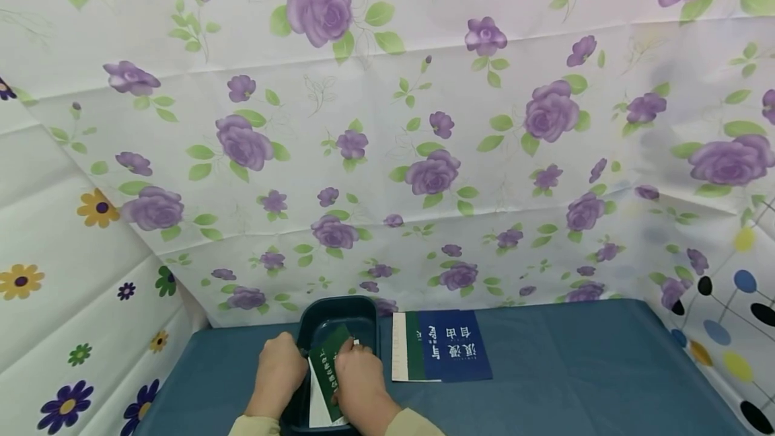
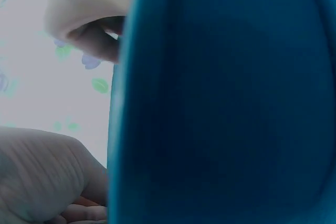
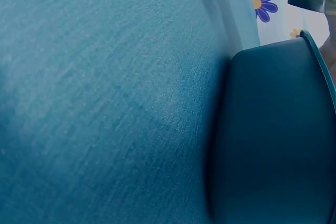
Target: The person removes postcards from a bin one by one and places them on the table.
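Note:
A dark teal plastic basin stands at the front of the table. My left hand grips its left rim; close up, the left wrist view shows the basin's wall beside parts of that hand. Over the basin, my right hand holds a dark green booklet with white lettering, tilted. Something white and flat shows beside and under the booklet. The right wrist view has the basin's outer side, while the right hand is out of sight there.
Right of the basin lie overlapping flat booklets: a blue one with white characters, a green one and a cream one. Teal cloth covers the table. Flowered sheets hang behind and at both sides.

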{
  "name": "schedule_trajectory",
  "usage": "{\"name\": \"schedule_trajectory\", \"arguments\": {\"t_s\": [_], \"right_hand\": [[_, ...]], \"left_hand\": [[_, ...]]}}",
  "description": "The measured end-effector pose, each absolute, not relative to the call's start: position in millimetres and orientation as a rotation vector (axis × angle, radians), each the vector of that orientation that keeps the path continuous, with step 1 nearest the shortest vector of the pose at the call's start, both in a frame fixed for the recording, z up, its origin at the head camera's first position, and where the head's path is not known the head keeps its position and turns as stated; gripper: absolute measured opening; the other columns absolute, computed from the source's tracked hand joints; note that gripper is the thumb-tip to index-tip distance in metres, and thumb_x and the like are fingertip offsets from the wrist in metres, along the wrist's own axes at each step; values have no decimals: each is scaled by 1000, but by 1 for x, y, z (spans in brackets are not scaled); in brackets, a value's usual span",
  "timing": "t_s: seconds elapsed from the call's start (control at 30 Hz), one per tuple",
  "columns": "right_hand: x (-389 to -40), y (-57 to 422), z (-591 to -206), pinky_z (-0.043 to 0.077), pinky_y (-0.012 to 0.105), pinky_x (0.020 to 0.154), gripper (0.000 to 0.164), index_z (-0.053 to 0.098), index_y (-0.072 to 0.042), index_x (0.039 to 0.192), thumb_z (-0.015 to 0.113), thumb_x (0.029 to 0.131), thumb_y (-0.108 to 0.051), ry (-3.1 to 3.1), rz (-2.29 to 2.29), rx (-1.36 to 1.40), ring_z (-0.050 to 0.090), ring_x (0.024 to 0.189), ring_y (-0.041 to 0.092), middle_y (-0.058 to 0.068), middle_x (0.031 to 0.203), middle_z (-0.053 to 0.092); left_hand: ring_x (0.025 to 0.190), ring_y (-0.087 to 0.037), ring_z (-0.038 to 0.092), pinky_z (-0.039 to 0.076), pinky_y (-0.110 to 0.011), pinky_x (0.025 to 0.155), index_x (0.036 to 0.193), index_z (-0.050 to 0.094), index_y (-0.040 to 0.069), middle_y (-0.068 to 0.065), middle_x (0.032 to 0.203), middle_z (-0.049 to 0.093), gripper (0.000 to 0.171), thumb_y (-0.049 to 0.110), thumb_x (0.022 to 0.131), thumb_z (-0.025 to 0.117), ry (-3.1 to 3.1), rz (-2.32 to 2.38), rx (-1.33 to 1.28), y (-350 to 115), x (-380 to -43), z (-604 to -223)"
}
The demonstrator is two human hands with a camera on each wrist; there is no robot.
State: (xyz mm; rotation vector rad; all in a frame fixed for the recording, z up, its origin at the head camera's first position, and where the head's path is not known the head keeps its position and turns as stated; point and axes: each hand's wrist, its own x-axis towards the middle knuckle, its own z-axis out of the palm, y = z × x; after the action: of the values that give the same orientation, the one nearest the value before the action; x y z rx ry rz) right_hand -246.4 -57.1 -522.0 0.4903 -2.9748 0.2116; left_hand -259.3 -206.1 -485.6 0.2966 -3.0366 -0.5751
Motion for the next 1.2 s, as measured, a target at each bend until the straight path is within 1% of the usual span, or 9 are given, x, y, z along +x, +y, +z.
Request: {"name": "schedule_trajectory", "arguments": {"t_s": [0.1,0.2,0.33,0.47,0.57,0.7,0.97,1.1,1.2], "right_hand": [[-244,-57,-518,49,30,60,95,48,1,128,80,58,-56,-2948,187,490,58,86,22,13,104,59],[-242,-55,-516,49,31,60,92,47,-1,131,80,62,-52,-2937,177,499,58,89,22,13,110,57],[-239,-53,-517,49,31,57,85,50,-1,128,81,63,-46,-2870,168,523,59,81,19,12,106,57],[-237,-49,-518,46,27,52,65,55,-2,122,77,71,-35,-2777,164,567,58,67,14,9,100,59],[-235,-46,-516,43,25,47,47,59,-4,115,72,77,-29,-2738,142,596,54,58,11,5,90,59],[-233,-42,-509,41,25,44,35,61,-7,101,73,74,-26,-2743,160,603,49,52,9,1,74,54],[-233,-32,-490,42,27,43,31,65,-10,97,75,71,-24,-2853,298,532,52,53,11,-2,66,56],[-232,-26,-481,42,30,43,19,60,-13,80,74,70,-21,-2878,368,498,51,52,14,-3,61,51],[-231,-21,-476,41,29,44,18,55,-13,72,73,70,-17,-2871,455,488,49,49,13,-4,57,49]], "left_hand": [[67,-35,60,45,-42,51,80,58,-3,-20,73,58,10,2,72,60,-3024,-557,297,-205,-258,-486],[68,-36,60,46,-44,53,80,57,-4,-21,74,58,11,2,72,61,-3008,-538,286,-204,-258,-487],[68,-36,60,46,-45,54,79,57,-4,-21,74,58,11,3,71,61,-2996,-534,272,-204,-256,-490],[67,-34,59,46,-43,54,79,57,-3,-19,73,57,9,2,72,61,-3017,-549,264,-206,-256,-491],[63,-33,58,45,-42,52,78,55,-2,-15,70,55,8,1,73,60,-3023,-560,233,-207,-256,-491],[60,-31,56,45,-40,50,78,53,-1,-13,68,52,8,0,73,60,-3021,-580,197,-209,-257,-490],[59,-29,55,42,-38,49,79,53,-1,-13,68,51,7,-2,74,58,-3048,-583,216,-207,-256,-488],[62,-33,57,45,-41,51,78,54,-2,-15,69,53,8,-1,72,58,-3017,-543,201,-206,-256,-489],[62,-32,57,45,-41,51,78,55,-2,-15,70,54,7,-1,72,59,-3014,-541,203,-206,-257,-489]]}}
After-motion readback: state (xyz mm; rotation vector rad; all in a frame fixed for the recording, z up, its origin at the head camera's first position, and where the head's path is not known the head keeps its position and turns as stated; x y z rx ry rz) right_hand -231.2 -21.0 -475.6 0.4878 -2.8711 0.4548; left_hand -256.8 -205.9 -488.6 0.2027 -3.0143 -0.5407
